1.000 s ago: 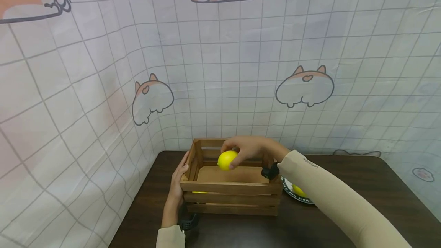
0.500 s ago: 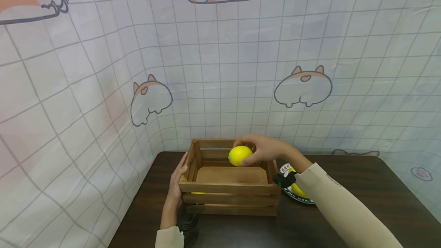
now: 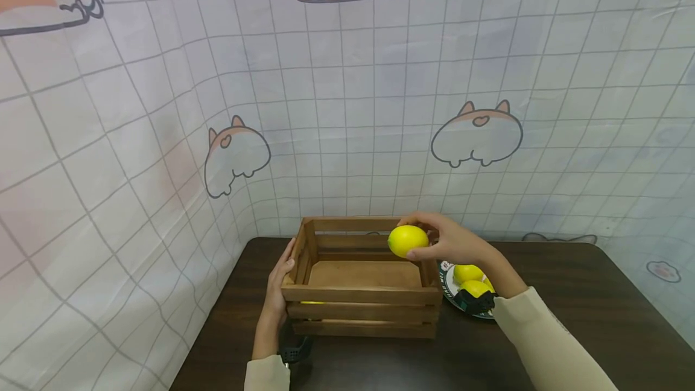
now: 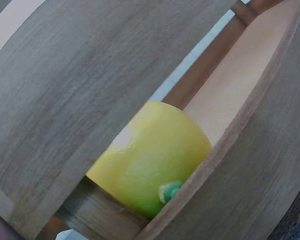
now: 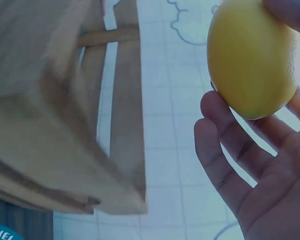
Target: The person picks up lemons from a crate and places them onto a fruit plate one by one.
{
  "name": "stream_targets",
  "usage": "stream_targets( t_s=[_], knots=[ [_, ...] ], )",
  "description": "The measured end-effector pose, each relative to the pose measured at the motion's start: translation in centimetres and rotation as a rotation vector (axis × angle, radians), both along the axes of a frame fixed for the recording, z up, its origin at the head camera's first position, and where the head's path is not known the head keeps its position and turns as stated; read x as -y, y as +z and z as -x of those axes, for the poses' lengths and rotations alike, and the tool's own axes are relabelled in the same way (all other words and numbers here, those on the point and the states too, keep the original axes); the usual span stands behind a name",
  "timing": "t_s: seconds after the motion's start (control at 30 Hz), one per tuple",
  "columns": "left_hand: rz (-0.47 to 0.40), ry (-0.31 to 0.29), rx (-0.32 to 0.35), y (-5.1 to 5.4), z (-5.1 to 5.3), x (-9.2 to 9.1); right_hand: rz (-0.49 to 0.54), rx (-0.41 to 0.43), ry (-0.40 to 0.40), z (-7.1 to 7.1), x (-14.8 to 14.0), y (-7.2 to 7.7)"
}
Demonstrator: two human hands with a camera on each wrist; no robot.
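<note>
My right hand pinches a yellow lemon between thumb and fingers, above the right end of a slatted wooden crate. The right wrist view shows the held lemon up close, apart from the crate. Against the crate's left end rests my left hand, its fingers extended along the outside. Another lemon, with a green tip, lies inside the crate and shows through the gap between slats in the left wrist view.
Right of the crate, a patterned plate bears lemons, partly hidden by the black wrist camera. All stand on a dark wooden table. Behind hangs a grid-patterned cloth with cartoon dogs.
My right hand has carried the lemon rightward, from over the crate's middle to its right end. More of the plate's lemons now show. The left hand stays at the crate's side.
</note>
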State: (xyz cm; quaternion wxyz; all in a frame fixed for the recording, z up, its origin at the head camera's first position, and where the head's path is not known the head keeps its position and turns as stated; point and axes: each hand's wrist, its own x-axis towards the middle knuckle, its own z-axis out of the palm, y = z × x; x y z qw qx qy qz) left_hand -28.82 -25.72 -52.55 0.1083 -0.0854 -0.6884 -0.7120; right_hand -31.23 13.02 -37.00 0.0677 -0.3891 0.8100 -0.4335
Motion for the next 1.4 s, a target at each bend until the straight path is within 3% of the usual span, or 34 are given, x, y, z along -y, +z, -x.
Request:
stream_targets(
  t_s=[0.57, 0.8, 1.0, 1.17, 1.4],
  knots=[
    [-0.023, -0.025, 0.005, 0.4, 0.0, -0.1, 0.149, 0.001, -0.201, -2.8, -5.6, -4.7],
    [-0.027, -0.020, 0.008, 0.3, 0.0, 0.0, 0.215, -0.037, -0.237, -3.8, -7.0, -6.5],
    [-0.025, -0.024, 0.012, 0.3, 0.0, 0.0, 0.255, 0.003, -0.298, -4.5, -8.0, -8.6],
    [-0.016, -0.025, 0.010, 0.3, -0.1, -0.1, 0.232, 0.045, -0.360, -5.1, -8.8, -10.2],
    [-0.017, -0.026, 0.019, 0.2, 0.0, -0.1, 0.198, 0.125, -0.390, -5.8, -9.2, -12.3]
  ],
)
